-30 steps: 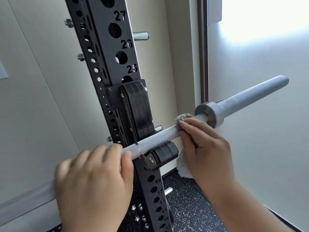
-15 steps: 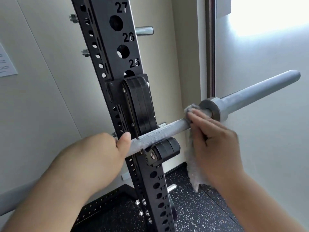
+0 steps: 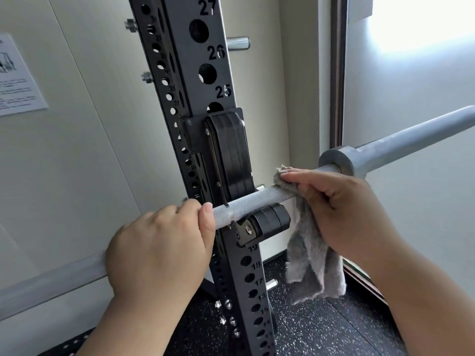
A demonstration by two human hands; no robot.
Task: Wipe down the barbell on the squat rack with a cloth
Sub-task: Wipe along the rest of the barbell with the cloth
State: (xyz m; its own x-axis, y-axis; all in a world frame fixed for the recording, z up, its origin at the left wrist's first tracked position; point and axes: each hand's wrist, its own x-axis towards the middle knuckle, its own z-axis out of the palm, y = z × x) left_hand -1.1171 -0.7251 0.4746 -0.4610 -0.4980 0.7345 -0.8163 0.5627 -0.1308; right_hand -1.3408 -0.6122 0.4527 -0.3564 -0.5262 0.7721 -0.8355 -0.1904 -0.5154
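Now the grey steel barbell (image 3: 257,201), racked on the black perforated upright (image 3: 195,98), is gripped by the left hand (image 3: 159,250), and a fluffy grey cloth (image 3: 311,260) is pinched onto it by the right hand (image 3: 344,209).

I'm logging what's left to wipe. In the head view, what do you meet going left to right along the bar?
Left hand gripping the barbell → rack's J-hook → cloth held by the right hand → collar → sleeve.
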